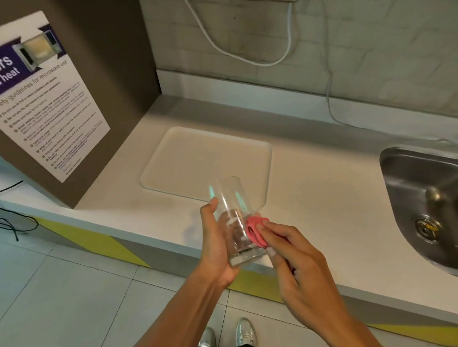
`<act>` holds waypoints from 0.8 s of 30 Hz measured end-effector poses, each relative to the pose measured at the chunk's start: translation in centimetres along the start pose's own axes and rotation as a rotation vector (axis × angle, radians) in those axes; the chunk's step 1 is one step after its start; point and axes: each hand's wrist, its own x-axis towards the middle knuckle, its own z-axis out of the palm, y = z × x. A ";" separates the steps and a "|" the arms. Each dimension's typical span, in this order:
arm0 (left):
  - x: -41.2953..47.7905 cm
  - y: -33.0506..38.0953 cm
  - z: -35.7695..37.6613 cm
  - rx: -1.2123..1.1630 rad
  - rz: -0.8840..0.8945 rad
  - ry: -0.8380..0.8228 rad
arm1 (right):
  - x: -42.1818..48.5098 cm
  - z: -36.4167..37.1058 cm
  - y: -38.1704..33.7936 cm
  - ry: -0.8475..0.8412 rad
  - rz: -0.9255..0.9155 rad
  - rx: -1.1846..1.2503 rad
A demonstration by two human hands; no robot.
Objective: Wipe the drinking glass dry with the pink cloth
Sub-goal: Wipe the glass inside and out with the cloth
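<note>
Left hand [215,243]: you have it wrapped around the glass [234,220] from the left, thumb lying up along the near wall, the other fingers curled behind and showing dimly through the glass.
Left grip: closed on the lower half of the glass; the heavy base sits just past your palm.
Glass: held off the counter [316,195], tilted, base toward you, open mouth pointing away and up over the near corner of the tray [206,158].
Right hand [299,265]: fingers bunched together and pinched on the cloth [256,231], fingertips pointing left at the glass.
Cloth: crumpled into a small pink wad between your right fingertips and the right wall of the glass, touching the glass low down, near the base.
Sink [430,197]: well to the right of your right hand.
Poster [33,98]: far left of your left hand, on the brown panel.
</note>
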 end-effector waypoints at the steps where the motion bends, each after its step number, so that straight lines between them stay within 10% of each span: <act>1: 0.0 0.1 0.0 0.000 0.007 -0.005 | -0.1 0.2 -0.2 -0.012 -0.004 -0.005; 15: -0.2 -0.7 0.1 0.270 0.150 0.044 | -0.8 1.2 -0.6 -0.063 -0.100 -0.318; 24: -1.7 -1.6 0.9 0.183 -0.027 -0.037 | 4.8 0.5 -1.1 0.113 0.101 0.036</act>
